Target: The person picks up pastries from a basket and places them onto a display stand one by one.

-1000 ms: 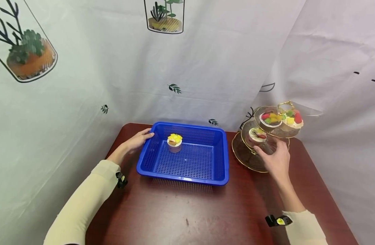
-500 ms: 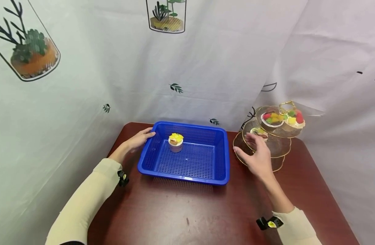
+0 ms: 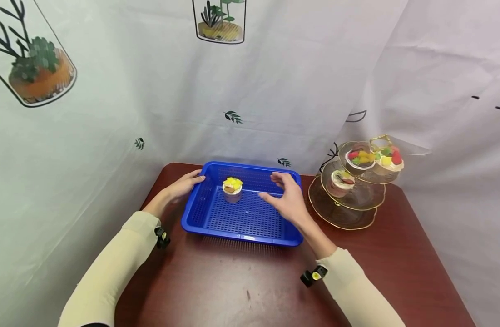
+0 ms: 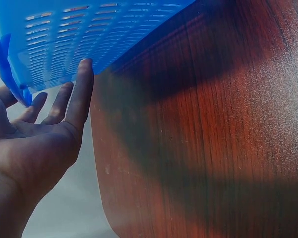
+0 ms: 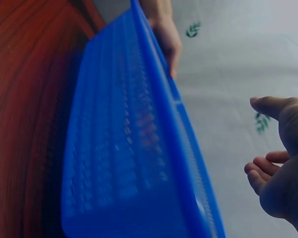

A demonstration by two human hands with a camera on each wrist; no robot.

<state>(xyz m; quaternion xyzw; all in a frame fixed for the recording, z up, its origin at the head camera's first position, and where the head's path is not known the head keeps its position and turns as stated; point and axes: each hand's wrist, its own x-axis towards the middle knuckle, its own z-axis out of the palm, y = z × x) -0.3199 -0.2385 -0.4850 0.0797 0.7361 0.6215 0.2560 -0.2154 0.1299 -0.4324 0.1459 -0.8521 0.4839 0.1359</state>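
Note:
A blue plastic basket point(image 3: 241, 237) with slotted walls stands on the table. My left hand point(image 3: 180, 186) holds its left rim; in the left wrist view, the fingers point(image 4: 81, 94) lie against the outer wall and the thumb goes behind the rim. Inside the basket, to the left, sits a cupcake point(image 3: 232, 193) topped with yellow cubes. Over the basket's right part hovers my right hand point(image 3: 289, 200), thumb and fingers spread apart with nothing between them. The right wrist view shows this same hand point(image 5: 283, 158) above the rim, apart from it.
To the right stands a tiered glass stand point(image 3: 344, 222) with gold edges. Its top tier bears two fruit-topped cupcakes, one of them a dark cup point(image 3: 359, 162); another cupcake point(image 3: 340, 183) sits on the middle tier. A patterned white cloth point(image 3: 258, 91) hangs behind the table point(image 3: 233, 290).
My right hand has moved left from the tiered stand to above the basket, its fingers spread throughout. My left hand stays on the rim. The cupcakes have not moved.

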